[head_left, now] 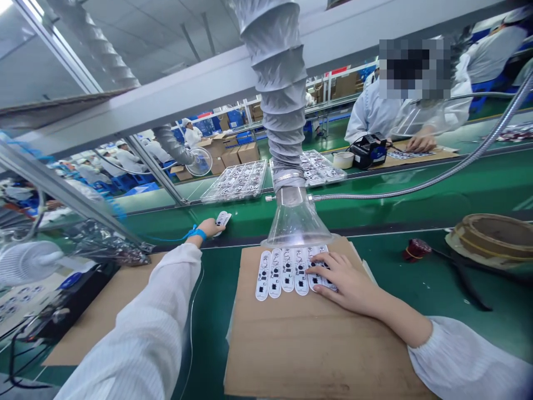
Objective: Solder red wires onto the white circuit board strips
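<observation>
My left hand (209,228), with a blue strap at the wrist, reaches out over the far edge of the bench. Its fingers are closed on white circuit boards (224,218); how many is hard to make out. On a sheet of cardboard (287,344) lies a row of several long, rounded white circuit boards (287,270) with black parts. My right hand (343,280) rests with spread fingers on the right end of that row, partly covering the boards there. A clear funnel-shaped hood (296,219) hangs just above the row's far end.
A grey duct (283,94) and a metal flexible tube (400,191) lead to the hood. Beyond the green belt (250,214) stand trays of boards (237,180). A co-worker (370,114) sits opposite. Rolls of tape (495,239) lie right, a fan (29,264) left.
</observation>
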A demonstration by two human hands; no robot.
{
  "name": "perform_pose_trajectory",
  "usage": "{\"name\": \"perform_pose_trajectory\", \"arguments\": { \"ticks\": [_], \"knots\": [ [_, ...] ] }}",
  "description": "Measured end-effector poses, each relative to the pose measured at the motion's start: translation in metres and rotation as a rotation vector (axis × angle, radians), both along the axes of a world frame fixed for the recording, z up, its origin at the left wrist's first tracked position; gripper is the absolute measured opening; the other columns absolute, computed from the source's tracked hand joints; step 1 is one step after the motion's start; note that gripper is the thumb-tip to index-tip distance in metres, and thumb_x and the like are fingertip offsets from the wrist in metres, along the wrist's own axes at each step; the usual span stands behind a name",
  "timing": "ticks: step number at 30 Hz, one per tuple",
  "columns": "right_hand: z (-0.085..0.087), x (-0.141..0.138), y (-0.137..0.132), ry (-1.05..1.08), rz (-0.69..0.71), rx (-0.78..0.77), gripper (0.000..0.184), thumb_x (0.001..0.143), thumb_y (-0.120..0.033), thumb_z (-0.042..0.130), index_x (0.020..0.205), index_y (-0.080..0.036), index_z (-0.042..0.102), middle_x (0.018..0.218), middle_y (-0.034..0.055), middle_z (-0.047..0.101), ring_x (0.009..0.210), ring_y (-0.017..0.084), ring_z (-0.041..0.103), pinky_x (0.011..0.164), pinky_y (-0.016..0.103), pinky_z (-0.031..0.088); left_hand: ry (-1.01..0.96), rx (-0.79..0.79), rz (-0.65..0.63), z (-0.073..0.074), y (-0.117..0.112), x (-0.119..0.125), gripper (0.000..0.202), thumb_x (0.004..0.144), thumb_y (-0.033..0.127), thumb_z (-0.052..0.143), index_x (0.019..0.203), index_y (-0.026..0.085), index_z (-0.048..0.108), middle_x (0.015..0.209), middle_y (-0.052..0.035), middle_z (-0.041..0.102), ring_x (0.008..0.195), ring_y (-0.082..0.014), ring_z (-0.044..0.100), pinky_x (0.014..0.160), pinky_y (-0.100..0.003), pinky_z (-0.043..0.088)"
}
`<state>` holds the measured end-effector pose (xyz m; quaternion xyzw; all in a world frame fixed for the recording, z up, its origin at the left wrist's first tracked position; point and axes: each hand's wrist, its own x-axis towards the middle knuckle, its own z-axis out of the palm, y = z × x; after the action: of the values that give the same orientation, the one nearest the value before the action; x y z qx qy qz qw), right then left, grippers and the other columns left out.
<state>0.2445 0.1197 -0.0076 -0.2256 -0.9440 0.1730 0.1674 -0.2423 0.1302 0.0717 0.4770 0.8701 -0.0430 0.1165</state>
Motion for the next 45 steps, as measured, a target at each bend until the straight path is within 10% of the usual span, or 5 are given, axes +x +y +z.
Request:
{"name": "perform_pose_trajectory", "arguments": {
  "ticks": [11,24,36,45],
  "knots": [
    [0.001,0.001,-0.002,0.017,0.033,0.055,0.040,0.109,-0.054,0.054,0.134,-0.029,0.071,0.141,0.0143,0.062,0.130,0.037,0.058,0.107,0.061,0.049,-0.249,0.186,-0.212,-0.035,-0.130,0.138,0.047,0.098,0.067,0.054,0.092,0.023,0.066,0.085,-0.0074,0.076,0.077,-0.0274,0.071,0.064,-0.033,0.046],
    [0.000,-0.002,0.000,-0.048,0.059,0.112,0.047,0.110,-0.054,0.051,0.149,-0.033,0.066,0.151,0.0144,0.058,0.138,0.040,0.051,0.111,0.067,0.045,-0.238,0.295,-0.136,-0.054,-0.155,0.130,0.042,0.107,0.050,0.046,0.125,0.019,0.067,0.100,-0.0088,0.074,0.091,-0.0265,0.071,0.076,-0.032,0.050],
    [0.008,0.040,-0.035,-0.037,0.020,-0.052,0.045,0.108,-0.051,0.058,0.145,-0.029,0.066,0.155,0.0121,0.056,0.146,0.036,0.047,0.119,0.060,0.043,-0.185,0.312,-0.255,-0.066,-0.197,0.173,0.041,0.110,0.050,0.038,0.104,0.023,0.068,0.100,-0.0083,0.063,0.088,-0.0264,0.066,0.073,-0.035,0.048],
    [0.036,0.028,-0.093,0.142,-0.060,-0.118,0.030,0.108,-0.042,0.059,0.128,-0.022,0.069,0.130,0.0137,0.065,0.126,0.031,0.059,0.110,0.052,0.049,-0.657,0.344,-0.233,-0.024,-0.216,0.215,0.057,0.105,0.067,0.041,0.142,0.026,0.057,0.097,-0.0045,0.068,0.081,-0.0244,0.064,0.072,-0.035,0.051]
  ]
}}
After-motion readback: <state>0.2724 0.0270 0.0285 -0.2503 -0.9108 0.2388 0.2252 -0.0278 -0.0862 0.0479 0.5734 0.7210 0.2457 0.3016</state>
